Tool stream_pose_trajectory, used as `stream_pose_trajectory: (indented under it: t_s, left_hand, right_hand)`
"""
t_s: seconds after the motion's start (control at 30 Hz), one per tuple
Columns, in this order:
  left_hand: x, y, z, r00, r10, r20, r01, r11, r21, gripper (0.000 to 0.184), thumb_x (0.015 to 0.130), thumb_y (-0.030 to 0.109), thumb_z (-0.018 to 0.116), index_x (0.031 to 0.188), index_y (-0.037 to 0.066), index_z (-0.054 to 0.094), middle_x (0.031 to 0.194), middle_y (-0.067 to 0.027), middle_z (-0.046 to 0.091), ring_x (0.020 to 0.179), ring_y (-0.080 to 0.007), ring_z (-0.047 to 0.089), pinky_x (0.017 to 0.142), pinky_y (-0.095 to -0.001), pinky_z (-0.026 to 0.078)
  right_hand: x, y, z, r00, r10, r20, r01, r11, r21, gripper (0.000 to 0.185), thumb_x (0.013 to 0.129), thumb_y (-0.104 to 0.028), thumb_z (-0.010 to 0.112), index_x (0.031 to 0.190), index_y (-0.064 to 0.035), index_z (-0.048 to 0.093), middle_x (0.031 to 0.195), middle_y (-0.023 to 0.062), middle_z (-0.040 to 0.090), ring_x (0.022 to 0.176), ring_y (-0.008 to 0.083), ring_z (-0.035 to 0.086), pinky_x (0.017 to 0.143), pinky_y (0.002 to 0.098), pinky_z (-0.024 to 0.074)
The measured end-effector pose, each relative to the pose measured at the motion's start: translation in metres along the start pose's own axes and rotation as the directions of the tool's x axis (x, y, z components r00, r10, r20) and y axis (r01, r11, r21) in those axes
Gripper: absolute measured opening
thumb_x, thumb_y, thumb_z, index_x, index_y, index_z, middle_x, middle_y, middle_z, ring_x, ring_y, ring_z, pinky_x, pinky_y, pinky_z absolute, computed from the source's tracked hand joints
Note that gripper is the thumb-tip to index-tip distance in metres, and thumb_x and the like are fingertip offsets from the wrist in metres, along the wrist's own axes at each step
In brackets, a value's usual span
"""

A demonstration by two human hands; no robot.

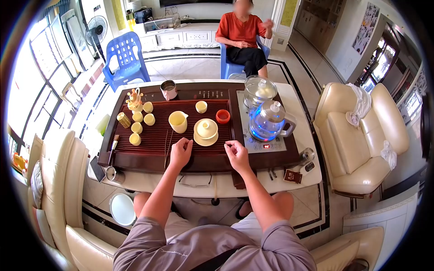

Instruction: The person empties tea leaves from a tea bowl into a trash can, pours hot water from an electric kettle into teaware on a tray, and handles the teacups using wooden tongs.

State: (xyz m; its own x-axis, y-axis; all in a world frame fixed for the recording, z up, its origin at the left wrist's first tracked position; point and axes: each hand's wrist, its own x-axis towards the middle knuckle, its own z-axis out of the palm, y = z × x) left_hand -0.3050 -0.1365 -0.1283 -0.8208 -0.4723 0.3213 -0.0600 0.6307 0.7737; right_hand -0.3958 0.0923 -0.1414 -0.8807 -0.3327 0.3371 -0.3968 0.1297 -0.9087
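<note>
My left hand (181, 153) is closed in a loose fist at the front of the slatted tea tray (156, 156), just right of a pair of thin tongs or sticks (167, 147). Near the tray's front right stretch rests my right hand (237, 155), also closed; nothing shows in either hand. Between and beyond them stands a lidded gaiwan (206, 131) on its saucer. A pale yellow pitcher (178, 122) is behind my left hand. Farther back are a small cup (201, 107) and a red cup (222, 116). The glass kettle (267, 121), lit blue, is right of my right hand.
Several small cups (149, 119) and a figurine (134, 99) occupy the tray's left. A glass pot (260, 90) stands behind the kettle. Eyeglasses (195, 182) lie at the table's front edge. A person in red (242, 34) sits opposite, near a blue chair (125, 61).
</note>
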Motion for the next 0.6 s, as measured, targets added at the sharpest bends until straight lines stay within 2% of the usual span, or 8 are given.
stream_pose_trajectory:
  t_s: [0.1,0.17,0.6]
  left_hand:
    - [-0.0007,0.0029,-0.0011,1.0,0.0,-0.009,-0.001,0.999,-0.037,0.024,0.093,0.018,0.065,0.079,-0.001,0.061,0.058,-0.012,0.058,0.049,-0.0239,0.053,0.051,-0.0357,0.042]
    - [-0.0007,0.0002,0.0002,1.0,0.008,-0.017,-0.009,0.999,-0.037,0.024,0.093,0.018,0.065,0.079,-0.001,0.061,0.059,-0.0122,0.058,0.049,-0.024,0.053,0.05,-0.0358,0.042]
    - [-0.0006,0.0015,-0.0007,1.0,-0.009,-0.011,0.008,1.0,-0.027,0.025,0.093,0.018,0.066,0.079,-0.001,0.061,0.059,-0.0122,0.059,0.049,-0.0225,0.054,0.05,-0.0348,0.042]
  right_hand:
    - [0.0,-0.0002,0.0008,1.0,-0.009,-0.002,0.009,1.0,-0.015,0.016,0.094,-0.017,0.069,0.097,-0.0015,0.068,0.059,-0.0056,0.049,0.054,0.0019,0.041,0.049,0.0221,0.0347]
    - [0.0003,0.0012,0.0009,1.0,-0.004,-0.008,0.004,1.0,-0.008,0.014,0.092,-0.017,0.069,0.095,-0.003,0.067,0.057,0.0017,0.054,0.05,0.0083,0.048,0.048,0.0271,0.0392]
    - [0.0005,0.0061,0.0018,0.999,0.038,0.003,-0.038,0.999,0.005,0.014,0.092,-0.017,0.069,0.092,-0.0028,0.068,0.057,0.0016,0.055,0.051,0.0077,0.048,0.049,0.0266,0.0393]
